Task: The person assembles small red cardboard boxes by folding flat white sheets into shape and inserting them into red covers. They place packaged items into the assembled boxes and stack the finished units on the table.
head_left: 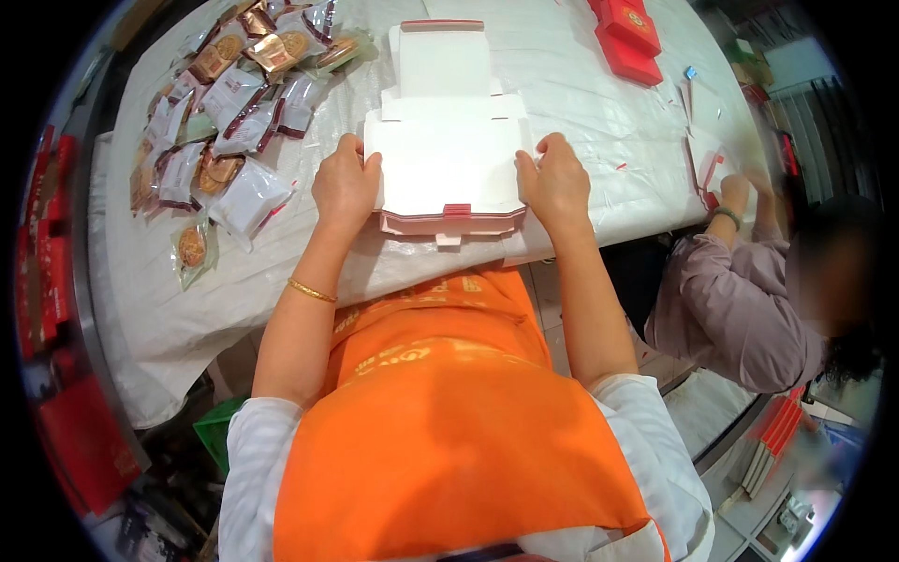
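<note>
A partly unfolded cardboard box [448, 159], white inside with red showing at its edges, lies on the table in front of me. Its long lid flap stretches away toward the far side, and a small red tab sits at the near edge. My left hand [346, 183] grips the left side of the card between thumb and fingers. On the opposite side my right hand [554, 183] pinches the right edge the same way. Both hands' fingertips are partly hidden behind the card.
Many wrapped pastries [229, 112] are heaped at the table's left. Finished-looking red boxes [627, 42] stand at the far right. A co-worker [740, 300] sits at the right edge, hands over a piece of card. White plastic sheeting [581, 122] covers the table.
</note>
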Demonstrator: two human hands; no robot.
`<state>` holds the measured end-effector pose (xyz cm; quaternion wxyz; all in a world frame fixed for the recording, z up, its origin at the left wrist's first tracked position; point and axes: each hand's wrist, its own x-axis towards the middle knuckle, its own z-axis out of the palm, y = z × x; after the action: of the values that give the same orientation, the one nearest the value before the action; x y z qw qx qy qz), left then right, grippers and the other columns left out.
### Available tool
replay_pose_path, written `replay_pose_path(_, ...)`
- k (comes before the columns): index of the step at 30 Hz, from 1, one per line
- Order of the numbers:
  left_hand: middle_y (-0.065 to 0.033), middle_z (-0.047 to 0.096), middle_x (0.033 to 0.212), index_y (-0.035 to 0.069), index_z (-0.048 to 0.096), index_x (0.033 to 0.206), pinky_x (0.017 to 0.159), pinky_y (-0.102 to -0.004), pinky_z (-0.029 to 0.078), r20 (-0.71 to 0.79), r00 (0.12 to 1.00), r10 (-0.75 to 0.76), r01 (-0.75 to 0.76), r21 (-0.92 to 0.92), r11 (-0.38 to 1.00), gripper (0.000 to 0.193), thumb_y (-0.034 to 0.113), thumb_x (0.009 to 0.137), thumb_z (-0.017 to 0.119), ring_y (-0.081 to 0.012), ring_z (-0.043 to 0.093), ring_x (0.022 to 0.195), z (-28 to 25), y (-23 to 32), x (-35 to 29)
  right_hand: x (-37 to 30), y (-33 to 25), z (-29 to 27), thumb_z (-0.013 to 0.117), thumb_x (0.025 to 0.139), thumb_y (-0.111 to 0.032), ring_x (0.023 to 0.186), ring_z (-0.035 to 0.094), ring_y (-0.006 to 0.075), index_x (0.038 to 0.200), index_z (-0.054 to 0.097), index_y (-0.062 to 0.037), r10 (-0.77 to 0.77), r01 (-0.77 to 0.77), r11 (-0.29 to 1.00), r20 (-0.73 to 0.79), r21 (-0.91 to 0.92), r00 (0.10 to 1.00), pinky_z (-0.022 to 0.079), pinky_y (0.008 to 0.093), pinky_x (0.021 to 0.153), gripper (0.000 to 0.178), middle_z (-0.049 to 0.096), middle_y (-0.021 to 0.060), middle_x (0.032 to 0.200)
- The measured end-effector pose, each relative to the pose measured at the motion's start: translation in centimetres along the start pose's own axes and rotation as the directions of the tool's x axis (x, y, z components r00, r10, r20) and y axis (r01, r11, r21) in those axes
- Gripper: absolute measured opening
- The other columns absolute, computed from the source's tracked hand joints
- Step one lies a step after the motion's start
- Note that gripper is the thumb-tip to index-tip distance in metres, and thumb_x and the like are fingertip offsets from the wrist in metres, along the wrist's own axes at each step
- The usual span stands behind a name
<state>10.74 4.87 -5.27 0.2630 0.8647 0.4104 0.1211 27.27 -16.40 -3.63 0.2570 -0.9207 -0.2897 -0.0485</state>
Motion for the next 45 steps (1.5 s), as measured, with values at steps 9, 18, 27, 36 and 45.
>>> replay_pose_path(9,-0.0189,0.07,0.086,0.003,0.059,0.103,0.074,-0.0494,0.053,0.016,0.999,0.028,-0.03,0.128,0.991,0.022,0.019,0.089,0.058,-0.0386,0.069,0.083,-0.1,1.4,0.1,1.2,0.0,1.2,0.066,0.088,-0.019,0.086,0.065,0.0405,0.095,0.054,-0.0002,0.068,-0.05,0.989,0.128,-0.139,0.989,0.052,0.0478,0.075,0.023,0.065,0.0208,0.095)
replay_pose_path(18,-0.0169,0.07,0.081,0.002,0.057,0.099,0.067,-0.0444,0.057,0.066,0.985,0.16,-0.173,0.417,0.892,0.011,0.009,0.091,0.053,-0.0357,0.072,0.078,1.1,2.8,0.7,1.4,-1.8,2.4,0.059,0.087,-0.005,0.087,0.066,0.0343,0.098,0.053,0.0006,-0.042,0.123,0.901,0.197,-0.417,0.98,0.057,0.0416,0.072,0.014,0.06,0.019,0.096)
replay_pose_path(27,-0.0156,0.071,0.085,0.003,0.055,0.095,0.067,-0.0429,0.059,0.061,0.968,0.242,-0.242,0.474,0.847,0.006,0.008,0.092,0.052,-0.0324,0.072,0.077,2.9,2.5,0.3,0.8,-1.7,3.1,0.057,0.091,-0.007,0.09,0.066,0.0338,0.1,0.055,0.0006,-0.05,0.129,0.897,0.193,-0.423,0.98,0.057,0.0428,0.073,0.013,0.06,0.019,0.099)
replay_pose_path(36,-0.0192,0.069,0.091,0.005,0.055,0.101,0.073,-0.0484,0.053,0.074,0.879,0.47,-0.474,0.238,0.848,0.014,0.016,0.094,0.055,-0.0399,0.067,0.085,-1.7,-1.2,3.9,0.0,1.8,-1.2,0.057,0.093,-0.012,0.075,0.067,0.0295,0.121,0.057,0.0012,0.133,-0.268,0.816,0.284,0.513,0.95,0.053,0.0392,0.072,0.031,0.067,0.0157,0.08)
replay_pose_path(45,-0.0167,0.07,0.095,0.007,0.06,0.109,0.075,-0.047,0.052,0.114,0.844,0.525,-0.534,0.084,0.841,0.021,0.019,0.092,0.06,-0.0383,0.067,0.087,-1.7,-1.9,6.2,1.6,2.3,-2.3,0.069,0.068,0.008,0.122,0.053,0.0288,0.118,0.063,-0.0125,-0.77,0.747,0.632,0.278,0.207,0.574,0.044,0.04,0.102,0.055,0.059,0.0068,0.129)
